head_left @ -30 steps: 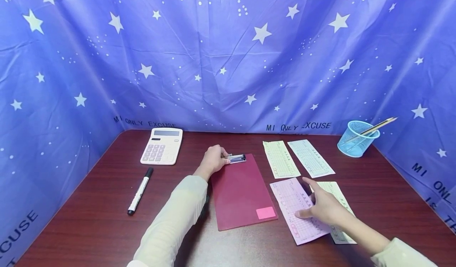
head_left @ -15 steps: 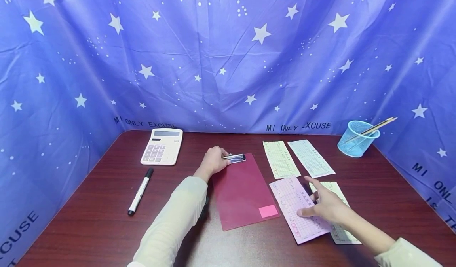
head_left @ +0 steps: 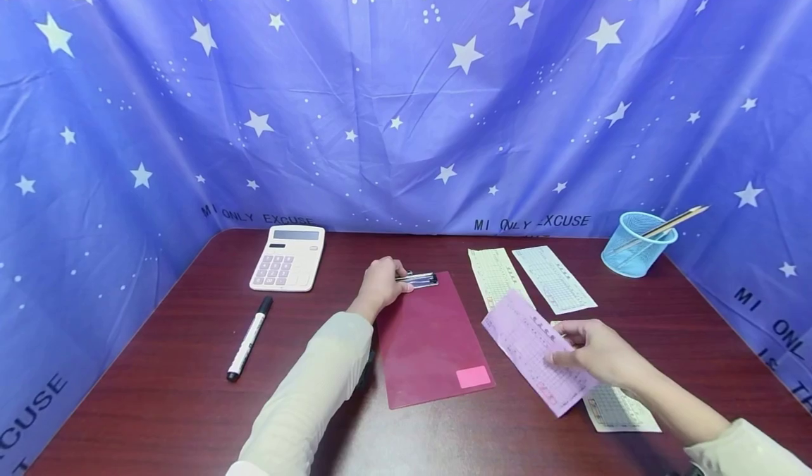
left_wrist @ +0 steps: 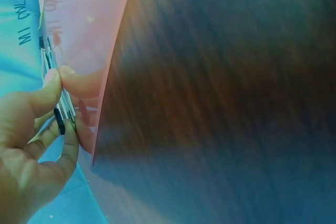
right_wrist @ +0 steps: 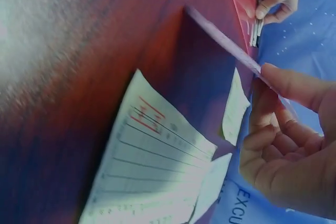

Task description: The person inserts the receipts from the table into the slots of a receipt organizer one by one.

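My left hand pinches the metal clip at the top of a dark red clipboard, which lies on the table with a pink label near its lower right corner. Between thumb and fingers, my right hand holds a pink printed slip by its right edge. In the right wrist view the pink slip appears edge-on, lifted off the table. Partly under the right hand lies a pale slip with a printed grid. Behind are a yellow-green slip and a light blue slip.
A white calculator lies at the back left, with a black-capped marker in front of it. At the back right stands a blue mesh pen cup holding pencils. A blue star-patterned curtain encloses the table.
My right hand has picked the pink slip up off the table, turning it slightly and uncovering more of the pale slip. The left hand stays at the clip.
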Motion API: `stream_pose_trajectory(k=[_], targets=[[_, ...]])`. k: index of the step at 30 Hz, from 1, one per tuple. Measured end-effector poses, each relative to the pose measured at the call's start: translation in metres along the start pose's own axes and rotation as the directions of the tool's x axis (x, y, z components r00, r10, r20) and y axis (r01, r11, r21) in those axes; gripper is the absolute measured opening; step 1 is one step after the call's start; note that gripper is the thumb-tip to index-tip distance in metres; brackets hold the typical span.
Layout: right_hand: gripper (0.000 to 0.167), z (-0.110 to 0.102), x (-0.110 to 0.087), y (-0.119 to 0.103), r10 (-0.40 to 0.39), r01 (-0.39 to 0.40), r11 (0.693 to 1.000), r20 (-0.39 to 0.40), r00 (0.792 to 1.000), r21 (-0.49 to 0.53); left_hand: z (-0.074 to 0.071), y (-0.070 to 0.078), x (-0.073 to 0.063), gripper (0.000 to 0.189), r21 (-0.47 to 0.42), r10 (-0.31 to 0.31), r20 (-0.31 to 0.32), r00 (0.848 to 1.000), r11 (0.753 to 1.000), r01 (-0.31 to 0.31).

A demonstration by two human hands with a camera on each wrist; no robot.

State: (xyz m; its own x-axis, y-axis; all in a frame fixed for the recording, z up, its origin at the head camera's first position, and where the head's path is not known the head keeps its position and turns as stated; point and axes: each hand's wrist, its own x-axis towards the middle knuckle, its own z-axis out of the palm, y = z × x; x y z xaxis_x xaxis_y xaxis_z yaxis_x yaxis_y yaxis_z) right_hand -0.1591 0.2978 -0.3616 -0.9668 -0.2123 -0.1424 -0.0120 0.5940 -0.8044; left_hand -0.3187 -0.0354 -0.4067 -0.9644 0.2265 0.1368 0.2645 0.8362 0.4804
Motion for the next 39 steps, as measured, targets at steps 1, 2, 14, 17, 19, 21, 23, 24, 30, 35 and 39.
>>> stream_pose_trajectory(k=[1,2,14,17,19,21,23,24,30,35,39], targets=[[0.035,-0.002,0.000,-0.002,-0.011,0.010,0.999,-0.013,1.000,-0.033,0.000,0.000,0.000,0.025,-0.001,0.000,-0.001,1.000,1.000,0.000],[0.030,-0.003,0.000,-0.004,-0.021,0.019,0.998,-0.026,0.999,-0.067,0.000,0.000,0.001,0.025,-0.001,0.000,-0.002,1.000,1.000,0.000],[0.024,-0.018,0.012,-0.044,-0.231,0.233,0.968,0.032,0.972,-0.096,-0.001,-0.001,0.004,0.024,-0.003,-0.014,-0.009,1.000,1.000,0.014],[0.027,-0.013,0.018,-0.052,-0.245,0.237,0.969,0.146,0.958,0.068,-0.001,-0.002,0.004,0.024,-0.004,-0.013,-0.016,1.000,1.000,0.013],[0.031,-0.006,0.022,-0.055,-0.241,0.210,0.966,0.222,0.945,0.154,-0.001,-0.001,0.003,0.024,-0.007,-0.013,-0.018,1.000,1.000,0.013],[0.032,0.002,0.028,-0.055,-0.238,0.181,0.960,0.283,0.929,0.212,-0.001,0.000,0.001,0.023,-0.013,-0.015,-0.015,1.000,1.000,0.015],[0.035,0.010,0.034,-0.055,-0.226,0.154,0.960,0.320,0.920,0.234,-0.001,0.000,0.000,0.023,-0.013,-0.017,-0.013,1.000,1.000,0.017],[0.036,0.014,0.037,-0.054,-0.217,0.142,0.960,0.327,0.920,0.240,-0.002,0.001,-0.001,0.022,-0.013,-0.021,-0.013,1.000,1.000,0.020],[0.040,0.034,0.055,-0.044,-0.152,0.049,0.958,0.353,0.923,0.284,-0.002,0.002,-0.002,0.022,-0.023,-0.028,-0.019,0.999,0.999,0.027],[0.045,0.042,0.061,-0.036,-0.103,-0.002,0.959,0.357,0.928,0.282,-0.001,0.002,-0.002,0.023,-0.023,-0.022,-0.012,1.000,0.999,0.022],[0.042,0.046,0.062,-0.035,-0.084,0.013,0.974,0.309,0.947,0.228,0.000,0.001,-0.002,0.023,-0.017,-0.018,-0.012,1.000,1.000,0.018]])
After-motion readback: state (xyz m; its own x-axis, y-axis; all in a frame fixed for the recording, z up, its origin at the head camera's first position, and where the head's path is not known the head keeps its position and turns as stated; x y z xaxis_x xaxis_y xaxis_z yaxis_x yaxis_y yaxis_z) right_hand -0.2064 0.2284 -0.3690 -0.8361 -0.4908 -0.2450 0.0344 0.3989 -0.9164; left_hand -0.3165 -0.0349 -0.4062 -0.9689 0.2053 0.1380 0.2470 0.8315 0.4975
